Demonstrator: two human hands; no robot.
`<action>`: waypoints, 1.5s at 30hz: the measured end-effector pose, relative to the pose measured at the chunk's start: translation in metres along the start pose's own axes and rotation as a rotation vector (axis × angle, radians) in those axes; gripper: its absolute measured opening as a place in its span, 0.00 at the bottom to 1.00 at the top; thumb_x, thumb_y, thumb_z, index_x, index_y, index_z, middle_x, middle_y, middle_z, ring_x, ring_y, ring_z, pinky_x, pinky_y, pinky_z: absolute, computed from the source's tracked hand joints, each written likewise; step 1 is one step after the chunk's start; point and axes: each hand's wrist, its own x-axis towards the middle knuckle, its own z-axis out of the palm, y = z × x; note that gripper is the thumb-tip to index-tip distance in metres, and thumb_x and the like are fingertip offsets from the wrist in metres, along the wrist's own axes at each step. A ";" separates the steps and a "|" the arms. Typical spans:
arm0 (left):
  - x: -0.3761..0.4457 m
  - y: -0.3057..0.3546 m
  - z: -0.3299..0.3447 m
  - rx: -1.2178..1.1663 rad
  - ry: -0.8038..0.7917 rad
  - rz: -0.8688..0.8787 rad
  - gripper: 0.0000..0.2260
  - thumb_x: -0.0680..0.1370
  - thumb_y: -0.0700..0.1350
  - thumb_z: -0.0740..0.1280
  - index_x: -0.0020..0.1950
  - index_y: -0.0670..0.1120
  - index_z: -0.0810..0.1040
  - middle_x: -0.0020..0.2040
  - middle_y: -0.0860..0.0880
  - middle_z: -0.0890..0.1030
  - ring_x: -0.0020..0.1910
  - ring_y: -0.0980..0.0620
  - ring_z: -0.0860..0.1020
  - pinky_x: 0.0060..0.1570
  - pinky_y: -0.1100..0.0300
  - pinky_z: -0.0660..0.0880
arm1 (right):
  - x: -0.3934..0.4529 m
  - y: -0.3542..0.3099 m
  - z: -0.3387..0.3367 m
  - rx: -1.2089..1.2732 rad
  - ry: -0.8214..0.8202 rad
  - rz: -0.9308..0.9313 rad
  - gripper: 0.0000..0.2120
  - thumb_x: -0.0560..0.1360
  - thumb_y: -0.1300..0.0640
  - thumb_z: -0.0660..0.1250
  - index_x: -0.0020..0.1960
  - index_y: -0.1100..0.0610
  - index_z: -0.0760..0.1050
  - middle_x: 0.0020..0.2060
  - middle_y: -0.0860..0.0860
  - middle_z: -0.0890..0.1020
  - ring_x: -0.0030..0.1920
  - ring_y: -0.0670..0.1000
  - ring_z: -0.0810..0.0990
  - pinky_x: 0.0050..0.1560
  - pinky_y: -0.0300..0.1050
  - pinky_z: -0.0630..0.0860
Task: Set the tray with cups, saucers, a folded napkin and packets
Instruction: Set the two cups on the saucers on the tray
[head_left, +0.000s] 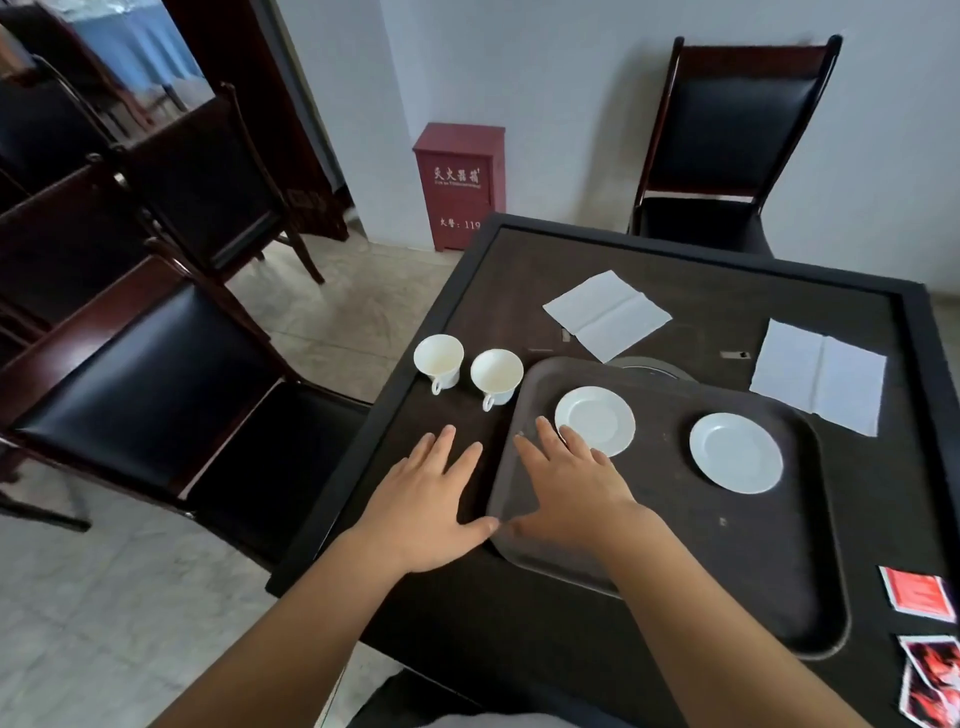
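Observation:
A dark brown tray (727, 561) lies on the dark table (519, 623). Two white saucers sit on it, one at the left (597, 418) and one at the right (736, 452). Two white cups (439, 361) (496, 375) stand on the table just left of the tray. Two white napkins lie flat beyond the tray, one in the middle (607, 313) and one at the right (818, 375). Red packets (917, 595) (932, 680) lie at the right edge. My left hand (431, 499) is flat over the table beside the tray. My right hand (566, 483) is spread over the tray's left part, fingertips at the left saucer's rim.
Dark wooden chairs with black seats stand to the left (145, 384) and behind the table (727, 145). A red fire-extinguisher box (457, 187) stands on the floor against the wall. The table has a raised black rim (701, 249).

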 end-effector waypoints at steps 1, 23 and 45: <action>0.005 -0.011 0.000 -0.001 0.000 -0.004 0.40 0.75 0.69 0.59 0.79 0.57 0.44 0.81 0.47 0.41 0.79 0.44 0.43 0.74 0.44 0.53 | 0.011 -0.007 -0.001 -0.009 -0.004 0.004 0.49 0.68 0.30 0.64 0.79 0.47 0.44 0.80 0.53 0.43 0.79 0.59 0.43 0.75 0.61 0.52; 0.217 -0.196 -0.011 -0.057 -0.083 0.255 0.42 0.75 0.63 0.66 0.79 0.54 0.44 0.81 0.49 0.42 0.77 0.43 0.56 0.67 0.43 0.69 | 0.258 -0.064 -0.011 -0.049 0.066 0.226 0.39 0.70 0.42 0.73 0.75 0.50 0.59 0.75 0.53 0.64 0.75 0.57 0.60 0.74 0.65 0.48; 0.272 -0.201 0.007 -0.466 -0.078 0.258 0.44 0.65 0.49 0.81 0.75 0.53 0.60 0.72 0.51 0.66 0.65 0.48 0.73 0.54 0.57 0.68 | 0.297 -0.056 -0.008 0.082 0.043 0.196 0.40 0.66 0.50 0.78 0.71 0.56 0.63 0.64 0.54 0.75 0.64 0.56 0.74 0.71 0.49 0.60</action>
